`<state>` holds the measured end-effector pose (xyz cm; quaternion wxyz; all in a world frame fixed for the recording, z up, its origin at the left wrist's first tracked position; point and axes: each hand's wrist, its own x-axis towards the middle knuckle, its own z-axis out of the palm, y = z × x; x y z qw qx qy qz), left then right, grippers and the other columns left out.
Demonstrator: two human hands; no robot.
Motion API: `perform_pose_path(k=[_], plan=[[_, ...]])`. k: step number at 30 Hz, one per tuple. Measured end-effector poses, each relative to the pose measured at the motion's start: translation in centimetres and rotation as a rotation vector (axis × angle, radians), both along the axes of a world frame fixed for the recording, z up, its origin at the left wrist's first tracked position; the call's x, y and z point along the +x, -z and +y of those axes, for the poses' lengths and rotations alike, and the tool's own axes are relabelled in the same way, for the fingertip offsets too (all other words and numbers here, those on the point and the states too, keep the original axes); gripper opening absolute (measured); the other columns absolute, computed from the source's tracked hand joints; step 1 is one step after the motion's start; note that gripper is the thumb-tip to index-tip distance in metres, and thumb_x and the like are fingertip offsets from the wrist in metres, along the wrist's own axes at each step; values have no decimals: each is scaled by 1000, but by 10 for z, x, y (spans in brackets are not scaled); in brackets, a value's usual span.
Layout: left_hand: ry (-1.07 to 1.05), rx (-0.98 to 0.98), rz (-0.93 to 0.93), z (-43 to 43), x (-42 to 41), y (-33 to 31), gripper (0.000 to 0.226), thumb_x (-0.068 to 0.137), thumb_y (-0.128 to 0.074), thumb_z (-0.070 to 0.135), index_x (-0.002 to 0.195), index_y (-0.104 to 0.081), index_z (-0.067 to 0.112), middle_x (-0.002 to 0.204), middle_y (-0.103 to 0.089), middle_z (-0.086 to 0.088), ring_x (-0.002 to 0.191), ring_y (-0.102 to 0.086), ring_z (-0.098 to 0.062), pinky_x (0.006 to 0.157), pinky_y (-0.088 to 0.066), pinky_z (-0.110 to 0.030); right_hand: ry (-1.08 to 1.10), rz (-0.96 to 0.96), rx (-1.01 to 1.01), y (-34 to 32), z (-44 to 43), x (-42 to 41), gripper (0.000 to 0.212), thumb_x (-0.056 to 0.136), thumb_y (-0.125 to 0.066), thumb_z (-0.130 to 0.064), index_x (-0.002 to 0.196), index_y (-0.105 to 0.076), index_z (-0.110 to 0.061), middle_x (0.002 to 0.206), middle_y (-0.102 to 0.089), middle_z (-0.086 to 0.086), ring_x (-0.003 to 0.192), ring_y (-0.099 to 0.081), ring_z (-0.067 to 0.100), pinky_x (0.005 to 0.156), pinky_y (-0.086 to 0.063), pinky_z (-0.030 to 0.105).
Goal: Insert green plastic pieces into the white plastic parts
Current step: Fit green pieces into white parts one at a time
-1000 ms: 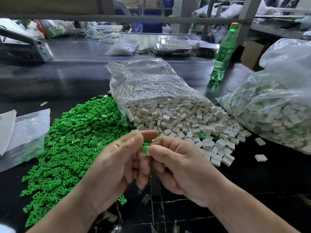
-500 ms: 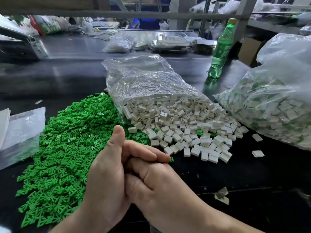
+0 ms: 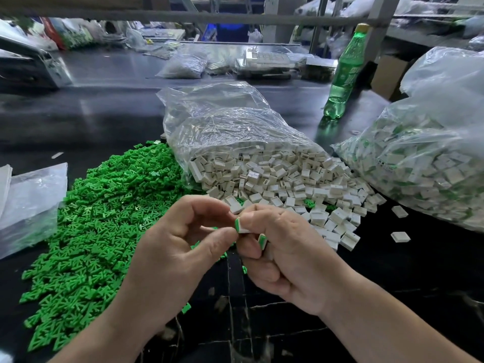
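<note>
While R hand [image 3: 293, 258] pinches 2 filled parts [image 3: 240, 226] (L hand [image 3: 172, 255] grip unclear), 1 bag [image 3: 419, 163] looks done; big green pile [image 3: 99, 231] & white pile [image 3: 282, 179] remain.

- A heap of pieces [image 3: 99, 231] lies on the counter [image 3: 104, 108], at the left.
- An open bag [image 3: 225, 127] lies just right of it, with parts [image 3: 301, 184] spilling forward.
- A second bag [image 3: 432, 158] sits far right.
- A bottle [image 3: 345, 74] stands behind, between the bags.
</note>
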<state>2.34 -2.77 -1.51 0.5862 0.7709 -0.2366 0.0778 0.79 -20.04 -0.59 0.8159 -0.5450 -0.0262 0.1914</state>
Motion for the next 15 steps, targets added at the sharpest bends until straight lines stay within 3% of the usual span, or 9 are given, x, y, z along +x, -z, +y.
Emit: perform_pose_path(k=[3, 8, 15], plan=[[-7, 42, -66, -1, -3, -3, 15, 79, -72, 31, 93, -69, 34, 95, -71, 13, 79, -68, -1, 66, -48, -5, -4, -11, -1, -1, -2, -1, 13, 85, -58, -21, 74, -53, -16, 61, -49, 0, 36, -33, 7, 34, -21, 13], [-65, 176, -228, -2, -3, -10, 13, 78, -73, 30, 88, -69, 24, 92, -66, 15, 84, -65, -3, 73, -44, -3, -19, 32, -53, -1, -3, 0, 12, 84, -58, -22, 75, -53, -16, 61, -49, 2, 36, -33, 8, 35, -20, 14], [-104, 313, -334, -1, -1, -11, 17, 80, -59, 27, 87, -71, 17, 86, -66, 16, 84, -61, 2, 76, -43, -3, -12, 17, -150, 0, -2, -1, 26, 98, -53, -14, 74, -59, -19, 62, -52, 2, 37, -35, 9, 34, -23, 13]])
